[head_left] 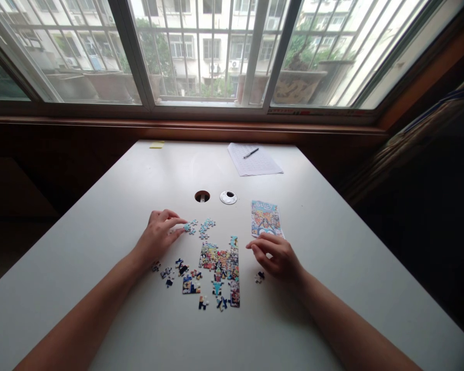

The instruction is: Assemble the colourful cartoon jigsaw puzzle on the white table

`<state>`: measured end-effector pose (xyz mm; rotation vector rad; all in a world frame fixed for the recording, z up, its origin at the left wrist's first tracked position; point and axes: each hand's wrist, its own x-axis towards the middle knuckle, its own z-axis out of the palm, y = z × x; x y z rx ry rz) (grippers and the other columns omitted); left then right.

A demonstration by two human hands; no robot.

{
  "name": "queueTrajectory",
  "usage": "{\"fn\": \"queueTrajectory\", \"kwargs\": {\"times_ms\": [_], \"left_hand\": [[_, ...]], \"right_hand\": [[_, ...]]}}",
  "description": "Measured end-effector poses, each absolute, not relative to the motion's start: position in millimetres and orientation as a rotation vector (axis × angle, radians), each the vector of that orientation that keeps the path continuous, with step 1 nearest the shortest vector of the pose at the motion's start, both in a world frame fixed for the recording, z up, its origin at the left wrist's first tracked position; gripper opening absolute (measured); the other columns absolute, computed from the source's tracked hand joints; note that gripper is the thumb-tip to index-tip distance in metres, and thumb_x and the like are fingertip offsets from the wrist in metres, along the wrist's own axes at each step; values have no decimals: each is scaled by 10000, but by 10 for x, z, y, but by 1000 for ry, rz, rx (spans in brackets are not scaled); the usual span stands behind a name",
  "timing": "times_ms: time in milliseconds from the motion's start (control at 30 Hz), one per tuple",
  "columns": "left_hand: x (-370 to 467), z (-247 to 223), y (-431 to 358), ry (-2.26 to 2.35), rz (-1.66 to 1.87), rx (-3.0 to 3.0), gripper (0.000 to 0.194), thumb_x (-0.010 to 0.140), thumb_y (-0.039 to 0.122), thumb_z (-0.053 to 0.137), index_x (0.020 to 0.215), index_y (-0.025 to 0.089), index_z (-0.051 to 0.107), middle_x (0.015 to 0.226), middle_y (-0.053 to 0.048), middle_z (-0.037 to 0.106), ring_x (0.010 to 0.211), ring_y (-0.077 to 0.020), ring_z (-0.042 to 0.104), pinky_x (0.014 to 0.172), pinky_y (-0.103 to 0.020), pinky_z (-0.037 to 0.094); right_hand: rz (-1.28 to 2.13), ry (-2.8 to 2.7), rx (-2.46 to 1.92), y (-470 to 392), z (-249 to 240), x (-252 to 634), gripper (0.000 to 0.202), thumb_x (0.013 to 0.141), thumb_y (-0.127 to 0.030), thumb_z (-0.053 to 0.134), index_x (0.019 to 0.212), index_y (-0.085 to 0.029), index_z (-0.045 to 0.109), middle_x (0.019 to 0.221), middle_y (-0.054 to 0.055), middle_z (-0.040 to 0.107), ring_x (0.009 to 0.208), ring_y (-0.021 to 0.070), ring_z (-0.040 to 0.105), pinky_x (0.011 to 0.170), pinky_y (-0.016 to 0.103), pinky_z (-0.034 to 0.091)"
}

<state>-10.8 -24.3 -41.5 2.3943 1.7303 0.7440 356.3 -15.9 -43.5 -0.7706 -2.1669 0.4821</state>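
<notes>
My left hand is at the left of the loose blue pieces, thumb and forefinger pinching a light-blue jigsaw piece. Close by lies a small cluster of light-blue pieces. The partly joined jigsaw puzzle lies in the middle, with gaps along its top and lower left. To its right my right hand hovers or rests with loosely bent, slightly parted fingers and nothing visible in them. Its fingertips are near the puzzle's right edge. A printed picture card lies just beyond them, its lower edge partly covered.
Dark loose pieces are scattered left of the puzzle, and another piece lies below my right hand. Beyond are a cable hole, a round metal cover, paper sheets with a pen, and yellow sticky notes.
</notes>
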Motion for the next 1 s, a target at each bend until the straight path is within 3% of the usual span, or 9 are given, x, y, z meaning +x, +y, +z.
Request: {"fn": "queueTrajectory", "kwargs": {"times_ms": [333,567,1000], "left_hand": [[2,-408,-231,1691,741,2439,178,953,308,607,1060,276,746,1103,-65,626,1056,-273,460,935,-447,463],[-20,-429,-239,1742,775,2446,207,947,289,620,1127,252,716,1067,-62,635,1032,-266,475,934,-429,455],[-17,-436,-234,1813,774,2406,140,936,305,627,995,237,734,1020,-60,643,1012,-264,494,923,-425,463]], "right_hand": [[472,-2183,-765,-157,-419,3550,172,926,-132,550,916,-187,712,780,41,635,639,136,558,610,279,437],[479,-2187,-767,-149,-431,3554,170,927,-134,550,924,-191,711,781,39,630,629,134,549,603,278,434],[488,-2191,-775,-150,-432,3559,175,930,-147,548,923,-199,715,787,39,639,630,138,567,613,282,451]]}}
